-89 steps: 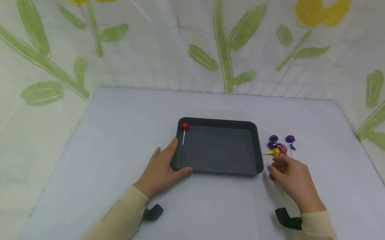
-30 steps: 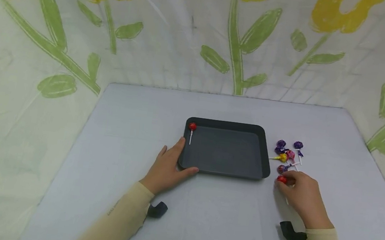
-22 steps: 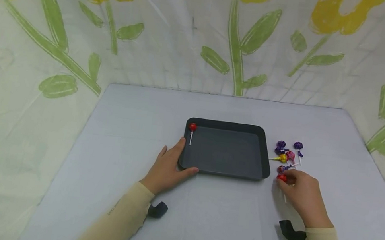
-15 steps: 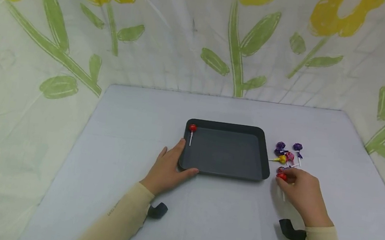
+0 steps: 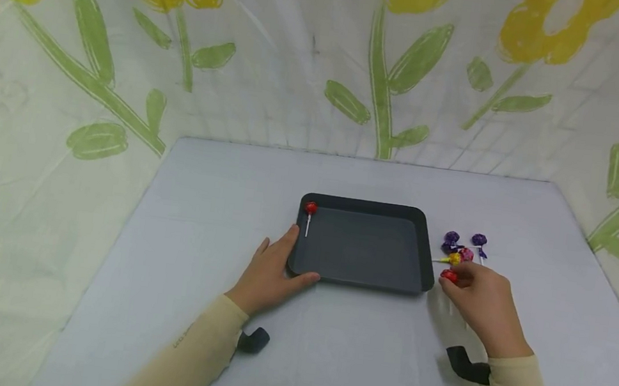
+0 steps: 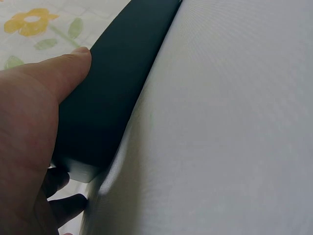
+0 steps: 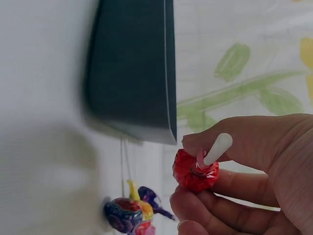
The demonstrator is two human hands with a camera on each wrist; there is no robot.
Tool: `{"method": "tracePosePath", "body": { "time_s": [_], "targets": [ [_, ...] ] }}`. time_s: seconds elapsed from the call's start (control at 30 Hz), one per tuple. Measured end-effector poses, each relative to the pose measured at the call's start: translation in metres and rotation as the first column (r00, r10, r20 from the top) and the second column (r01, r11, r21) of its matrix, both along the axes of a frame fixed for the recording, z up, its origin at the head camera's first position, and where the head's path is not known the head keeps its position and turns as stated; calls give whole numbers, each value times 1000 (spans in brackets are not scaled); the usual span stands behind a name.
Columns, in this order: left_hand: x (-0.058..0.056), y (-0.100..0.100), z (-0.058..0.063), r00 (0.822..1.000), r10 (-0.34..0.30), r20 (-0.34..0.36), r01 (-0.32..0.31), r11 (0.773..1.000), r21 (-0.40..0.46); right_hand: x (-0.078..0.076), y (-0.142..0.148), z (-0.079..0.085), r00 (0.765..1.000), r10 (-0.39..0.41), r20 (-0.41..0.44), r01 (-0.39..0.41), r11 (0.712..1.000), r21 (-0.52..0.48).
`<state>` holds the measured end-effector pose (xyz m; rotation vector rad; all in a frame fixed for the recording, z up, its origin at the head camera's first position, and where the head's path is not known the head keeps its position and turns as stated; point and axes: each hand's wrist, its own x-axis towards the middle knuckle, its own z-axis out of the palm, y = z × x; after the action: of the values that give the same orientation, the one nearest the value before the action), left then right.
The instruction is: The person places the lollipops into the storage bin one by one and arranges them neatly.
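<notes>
My left hand (image 5: 267,276) rests at the near left corner of a dark grey tray (image 5: 359,283). Its spread, straight fingers touch the left side; in the left wrist view its thumb (image 6: 73,68) lies against the tray wall (image 6: 102,103). Between thumb and fingers my right hand (image 5: 484,301) pinches a red-wrapped lollipop (image 7: 193,171), its white stick pointing toward the wrist camera. This hand is just off the tray's right side, above the table. Another red lollipop (image 5: 310,208) lies inside the tray at the far left corner, stick toward me.
Right of the tray lie loose lollipops: purple ones (image 5: 479,239), a pink one (image 5: 467,255) and a yellow one (image 5: 454,259). A dark multicoloured lollipop (image 7: 122,215) shows in the right wrist view. Behind the white table (image 5: 230,177) hangs a flower-patterned sheet (image 5: 276,86).
My right hand has taken hold of the red lollipop and moved it slightly forward and left, close to the tray's right edge. The left hand keeps its place at the tray corner.
</notes>
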<state>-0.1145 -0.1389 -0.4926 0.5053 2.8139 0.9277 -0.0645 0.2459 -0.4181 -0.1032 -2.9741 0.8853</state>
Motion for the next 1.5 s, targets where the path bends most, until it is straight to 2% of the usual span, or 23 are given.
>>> {"method": "tracePosePath", "body": {
  "time_s": [0.1, 0.37, 0.87, 1.5],
  "targets": [
    [0, 0, 0, 1000, 1, 1, -1, 1000, 1, -3, -4, 4, 1000, 4, 5, -4, 1000, -9],
    [0, -1, 2, 1000, -5, -12, 5, 1000, 9, -13, -16, 10, 998, 30, -52, -31, 999, -23],
    [2, -1, 1, 1000, -4, -12, 5, 1000, 8, -28, -37, 10, 996, 84, -13, -84, 995, -57],
    [2, -1, 2, 1000, -5, -19, 5, 1000, 13, -51, -70, 20, 992, 125, -20, -127, 987, -99]
  ]
}}
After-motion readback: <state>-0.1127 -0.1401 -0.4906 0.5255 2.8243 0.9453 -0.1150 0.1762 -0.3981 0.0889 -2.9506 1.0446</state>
